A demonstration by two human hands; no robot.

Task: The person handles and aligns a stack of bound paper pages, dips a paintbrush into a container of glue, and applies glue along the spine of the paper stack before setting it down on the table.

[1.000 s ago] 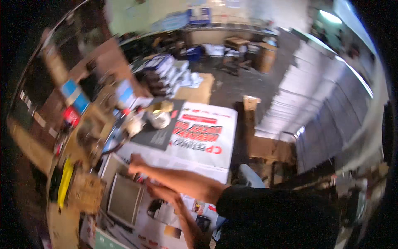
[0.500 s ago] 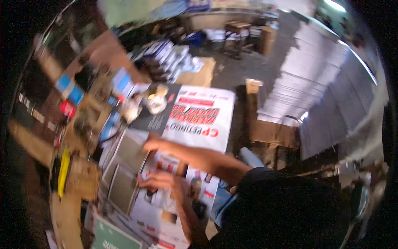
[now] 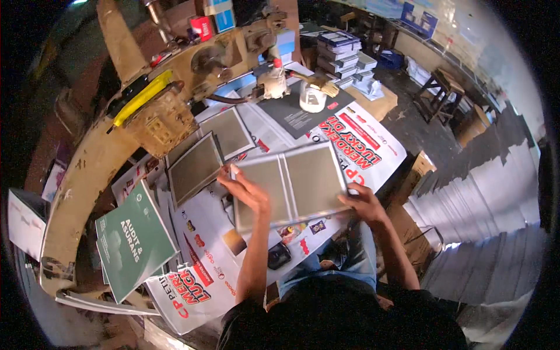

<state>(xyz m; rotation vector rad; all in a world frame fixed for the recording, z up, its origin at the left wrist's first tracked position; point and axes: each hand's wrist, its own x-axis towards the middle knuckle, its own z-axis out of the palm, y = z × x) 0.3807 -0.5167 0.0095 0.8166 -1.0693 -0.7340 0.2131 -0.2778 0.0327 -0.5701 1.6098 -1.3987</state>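
Observation:
An opened-out hard book cover (image 3: 318,178), with two grey-brown boards, a narrow spine gap and a pale turned-in edge, is held up before me, slightly tilted. At its left edge my left hand (image 3: 251,191) is closed on it, fingers at the upper side. My right hand (image 3: 366,205) pinches the lower right corner. Beyond my left hand, another grey-board cover (image 3: 197,169) lies on the table, overlapping further boards (image 3: 226,133). Printed poster sheets (image 3: 373,140) spread beneath them. A green printed cover (image 3: 135,236) lies to the left.
A heavy tan iron machine (image 3: 76,175) curves along the left, with a yellow-handled tool (image 3: 143,98) on it. A white tub (image 3: 312,99) with a brush (image 3: 321,83) and a red-capped bottle (image 3: 274,81) stand at the back. Stacked books (image 3: 339,55) and a wooden stool (image 3: 443,93) are farther off.
My view has swung left. My hands, earlier close together over the boards on the table, are now apart, holding the opened cover raised between them.

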